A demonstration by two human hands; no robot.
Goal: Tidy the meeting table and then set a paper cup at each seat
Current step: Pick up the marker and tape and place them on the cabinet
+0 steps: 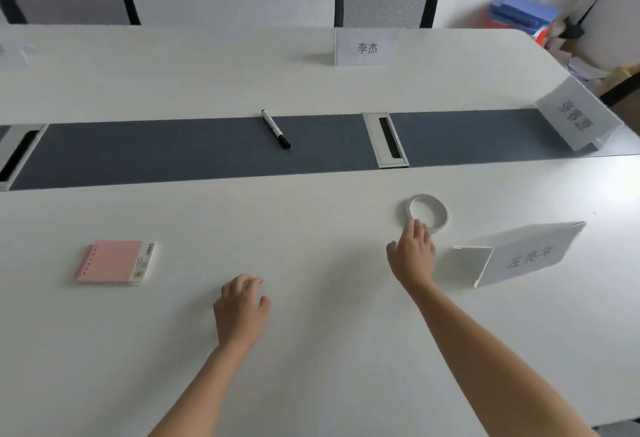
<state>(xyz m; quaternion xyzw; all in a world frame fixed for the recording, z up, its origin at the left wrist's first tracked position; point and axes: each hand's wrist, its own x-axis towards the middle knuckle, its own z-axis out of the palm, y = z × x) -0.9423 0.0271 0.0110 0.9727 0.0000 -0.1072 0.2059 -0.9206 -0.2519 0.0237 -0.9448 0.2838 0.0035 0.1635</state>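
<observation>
At the near side of the table [311, 384], my left hand [242, 308] rested loosely curled, holding nothing. My right hand [412, 256] reached out, straight fingers touching the tape roll [442, 214]. I judged the roll light and stiff, best pinched across its wall. My fingers hid the near rim, and no cups showed.

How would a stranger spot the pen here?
Find the long white table and the dark strip along its middle. The marker pen lies slanted on that strip, left of a metal cable hatch; nothing else is slim, white and black-tipped.
</observation>
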